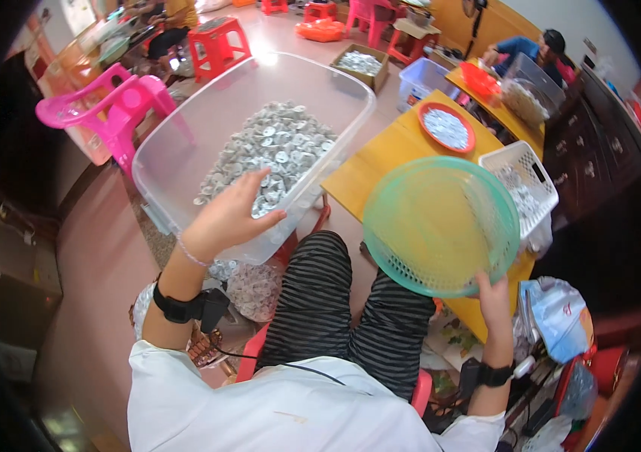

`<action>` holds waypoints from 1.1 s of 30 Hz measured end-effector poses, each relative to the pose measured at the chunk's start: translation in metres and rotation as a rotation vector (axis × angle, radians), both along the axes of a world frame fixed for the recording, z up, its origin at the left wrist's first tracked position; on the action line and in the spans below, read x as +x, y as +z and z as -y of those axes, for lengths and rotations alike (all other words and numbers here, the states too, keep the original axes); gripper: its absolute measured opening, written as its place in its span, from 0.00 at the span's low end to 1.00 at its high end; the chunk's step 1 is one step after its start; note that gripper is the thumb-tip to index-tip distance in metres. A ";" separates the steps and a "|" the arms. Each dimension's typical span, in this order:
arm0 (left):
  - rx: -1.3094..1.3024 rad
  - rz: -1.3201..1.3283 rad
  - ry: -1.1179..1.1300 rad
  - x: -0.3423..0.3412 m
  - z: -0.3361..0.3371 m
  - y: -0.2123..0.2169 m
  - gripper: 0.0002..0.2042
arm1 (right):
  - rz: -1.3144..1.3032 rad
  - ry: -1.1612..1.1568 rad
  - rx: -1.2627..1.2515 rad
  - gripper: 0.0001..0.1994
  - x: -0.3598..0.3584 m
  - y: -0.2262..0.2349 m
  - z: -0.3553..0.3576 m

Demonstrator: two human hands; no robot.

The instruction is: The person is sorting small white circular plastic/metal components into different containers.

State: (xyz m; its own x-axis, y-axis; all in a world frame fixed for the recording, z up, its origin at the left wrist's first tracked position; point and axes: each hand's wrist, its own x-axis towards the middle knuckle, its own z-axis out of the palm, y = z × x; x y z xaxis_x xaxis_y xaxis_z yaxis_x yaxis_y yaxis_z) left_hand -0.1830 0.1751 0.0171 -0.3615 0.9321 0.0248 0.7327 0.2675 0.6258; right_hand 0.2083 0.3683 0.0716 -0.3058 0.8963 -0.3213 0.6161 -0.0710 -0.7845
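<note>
My left hand, fingers apart and holding nothing, reaches over the near wall of a large clear plastic bin. Inside the bin lies a heap of small round grey-white pieces, their exact kind too small to tell. With my right hand I grip the near right rim of a round green plastic colander. It is tilted over my right knee and the table's edge, and its mesh inside looks bare.
A yellow table bears a red plate of white pieces and a white basket. Left stands a pink plastic chair; farther off, a red stool and a cardboard box. Another person sits at far right.
</note>
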 end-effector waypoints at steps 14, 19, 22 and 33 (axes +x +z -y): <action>-0.139 0.263 -0.068 0.043 -0.009 -0.025 0.24 | -0.132 -0.011 0.112 0.20 -0.035 0.047 -0.012; -0.173 0.269 -0.012 0.052 -0.013 -0.033 0.23 | 0.030 0.395 0.652 0.27 -0.039 0.064 -0.029; -0.125 0.238 -0.007 0.052 -0.009 -0.044 0.23 | -0.063 0.330 0.639 0.30 -0.052 0.072 -0.030; -0.121 0.232 -0.034 0.054 -0.012 -0.052 0.22 | -0.097 0.558 0.927 0.29 -0.095 0.105 -0.015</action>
State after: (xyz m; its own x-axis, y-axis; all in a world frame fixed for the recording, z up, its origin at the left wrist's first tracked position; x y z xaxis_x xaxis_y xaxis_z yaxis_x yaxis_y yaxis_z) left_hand -0.1291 0.1873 -0.0352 -0.3129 0.9349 -0.1674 0.5828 0.3281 0.7434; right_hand 0.1133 0.3834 0.1764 -0.7332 0.5045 0.4559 0.3104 0.8448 -0.4358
